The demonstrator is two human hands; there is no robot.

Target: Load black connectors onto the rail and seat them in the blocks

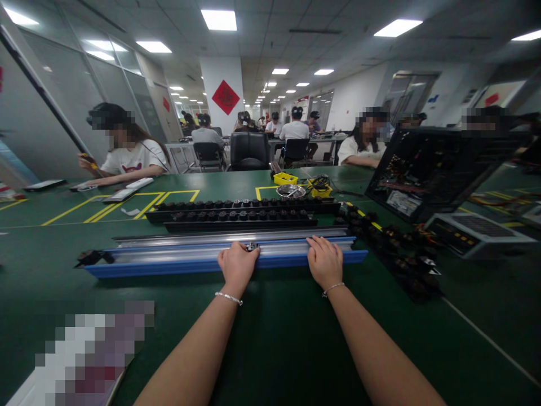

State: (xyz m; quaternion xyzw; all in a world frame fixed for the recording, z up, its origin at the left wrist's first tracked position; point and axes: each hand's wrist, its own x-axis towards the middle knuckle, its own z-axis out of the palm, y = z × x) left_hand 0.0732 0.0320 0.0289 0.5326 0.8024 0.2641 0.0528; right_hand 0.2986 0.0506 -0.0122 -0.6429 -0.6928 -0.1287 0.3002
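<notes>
A long blue rail [169,270] with a silvery channel lies across the table in front of me. My left hand [239,262] is closed at its middle, thumb and fingers pinching a small black-and-metal part [252,246] over the channel. Farther right, my right hand [325,259] grips the same rail, its fingers curled over the near edge. At the rail's left end sits a black round part [89,257]. Directly behind runs a second silvery rail [291,234] with dark edges.
Beyond are black strips [236,215] carrying rows of round black parts. More black parts [401,265] lie in a line at right, near an open computer case [431,169] and a grey power supply [482,237]. A yellow tray [285,179] and metal dish [291,192] stand farther back. Co-workers sit across the table.
</notes>
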